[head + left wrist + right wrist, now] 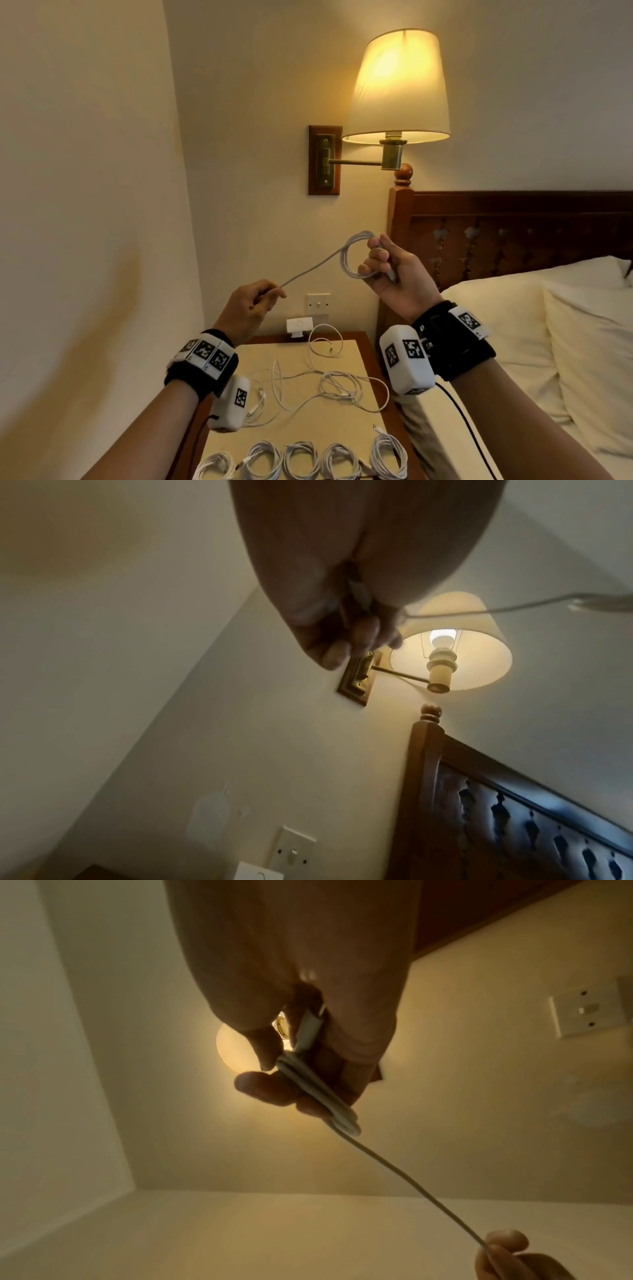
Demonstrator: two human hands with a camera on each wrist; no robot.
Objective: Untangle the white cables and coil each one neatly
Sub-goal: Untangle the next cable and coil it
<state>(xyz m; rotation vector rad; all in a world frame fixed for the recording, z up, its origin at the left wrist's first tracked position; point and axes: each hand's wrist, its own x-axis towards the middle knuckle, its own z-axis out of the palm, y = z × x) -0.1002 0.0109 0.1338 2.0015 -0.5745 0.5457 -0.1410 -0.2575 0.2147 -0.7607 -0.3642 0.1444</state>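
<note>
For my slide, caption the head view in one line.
Right hand grips a half-wound white cable coil, left hand pinches its tail; five finished coils line the nightstand.

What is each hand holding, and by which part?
Both hold one white cable: right hand grips its coiled loops, left hand pinches its free end.

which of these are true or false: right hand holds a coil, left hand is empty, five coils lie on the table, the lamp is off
1. The right hand holds a coil of cable. True.
2. The left hand is empty. False: it pinches the cable's straight end.
3. Five finished coils lie along the table's near edge. True.
4. The lamp is off. False: it glows.
</note>
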